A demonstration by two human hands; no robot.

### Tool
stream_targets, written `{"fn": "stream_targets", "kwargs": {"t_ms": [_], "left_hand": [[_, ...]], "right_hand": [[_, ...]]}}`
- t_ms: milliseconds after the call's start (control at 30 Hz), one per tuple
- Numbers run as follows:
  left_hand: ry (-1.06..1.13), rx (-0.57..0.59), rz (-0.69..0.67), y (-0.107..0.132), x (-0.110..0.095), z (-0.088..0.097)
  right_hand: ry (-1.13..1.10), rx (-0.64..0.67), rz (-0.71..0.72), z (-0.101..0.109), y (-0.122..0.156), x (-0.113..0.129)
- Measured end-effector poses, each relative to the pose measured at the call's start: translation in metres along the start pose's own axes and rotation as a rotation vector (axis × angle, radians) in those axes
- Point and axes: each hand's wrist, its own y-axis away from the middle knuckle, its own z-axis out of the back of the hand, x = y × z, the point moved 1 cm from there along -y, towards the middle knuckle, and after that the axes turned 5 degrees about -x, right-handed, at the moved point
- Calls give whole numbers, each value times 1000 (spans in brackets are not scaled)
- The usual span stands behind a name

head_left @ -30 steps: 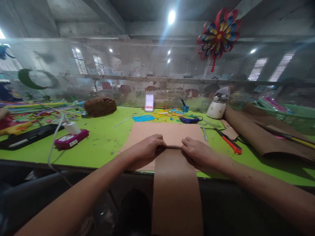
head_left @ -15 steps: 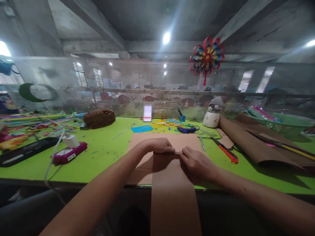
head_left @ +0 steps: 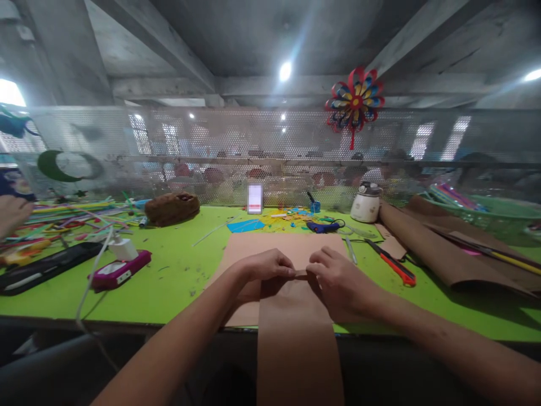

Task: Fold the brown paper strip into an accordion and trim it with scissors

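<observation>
A long strip of brown kraft paper (head_left: 298, 338) runs from the table over its front edge toward me. Its far end has a narrow fold between my two hands. My left hand (head_left: 270, 265) pinches this folded edge at its left, with the fingertips closed. On the right, my right hand (head_left: 338, 282) grips the same edge between thumb and fingers. Beneath lies a larger, lighter brown sheet (head_left: 283, 243), flat on the green table. Part of the fold is hidden behind my fingers.
Right of the sheet lie a silver pen-like tool (head_left: 350, 250), a red utility knife (head_left: 397, 267) and rolled brown paper (head_left: 435, 248). Behind are a blue glue gun (head_left: 324, 226), a white bottle (head_left: 366, 203) and paper scraps. A purple power strip (head_left: 120, 270) sits left; another person's hand (head_left: 12, 214) is at the far left.
Both hands have come slightly nearer to me with the folded edge. My left fingers have gone from lying over the fold to pinching it. The other person's hand has risen at the far left.
</observation>
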Motion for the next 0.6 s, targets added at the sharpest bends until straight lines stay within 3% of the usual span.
{"fn": "stream_targets", "kwargs": {"t_ms": [100,200,300,467,600], "left_hand": [[37,-11,-37,2,-1,-3],[83,-17,-87,2,-2,-6],[110,-44,-94,2,-1,-9],[65,-80,-106,-2,0,-14],[45,-82,-104,-4,-1,-14]], "right_hand": [[-260,-37,-226,5,-11,-15],[-528,160,-402,-1,-20,-24],[-840,329,-511,-13,-21,-20],[-1353,232,-764,-27,-6,0],[-1412,196,-826,-27,-2,1]]}}
